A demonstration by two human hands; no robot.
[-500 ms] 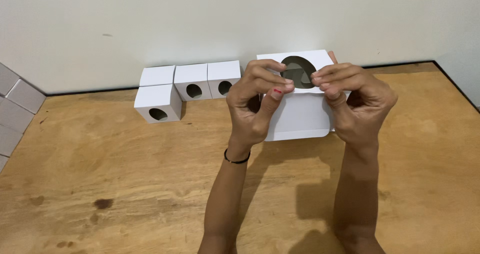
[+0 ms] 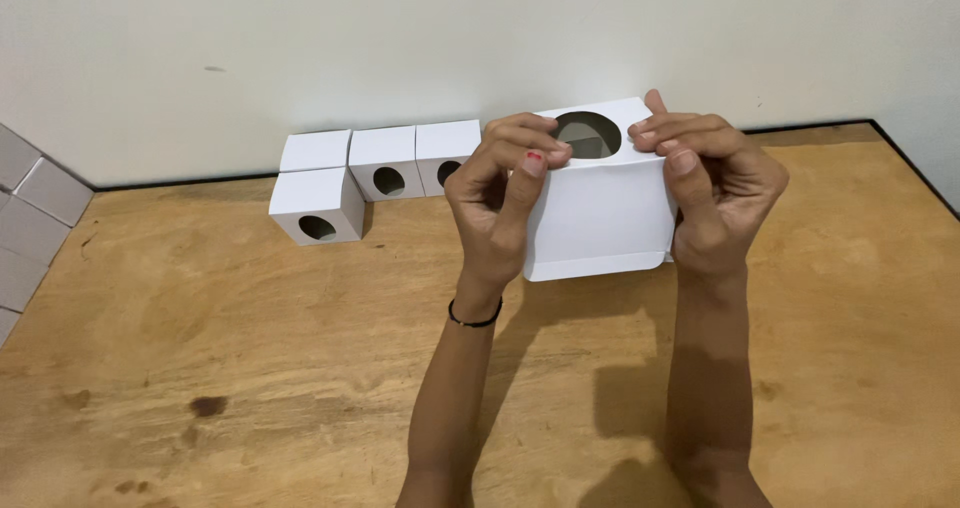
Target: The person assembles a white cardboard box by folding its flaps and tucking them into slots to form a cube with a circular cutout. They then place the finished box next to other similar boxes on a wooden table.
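White cardboard box (image 2: pixel 600 203), round cut-out on top, held above desk (image 2: pixel 250 348) near wall. Our left hand (image 2: pixel 500 203) and right hand (image 2: pixel 715 188) clamp opposite sides, equally near; fingertips press top edge. Four small boxes (image 2: pixel 375 173) sit well left.

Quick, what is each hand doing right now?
Left hand: closed on the white box, left side.
Right hand: closed on the same box, right side.

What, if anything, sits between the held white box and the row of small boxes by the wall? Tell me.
Only the left hand, gripping the white box on that side; beyond it the wooden table shows bare up to the small boxes.
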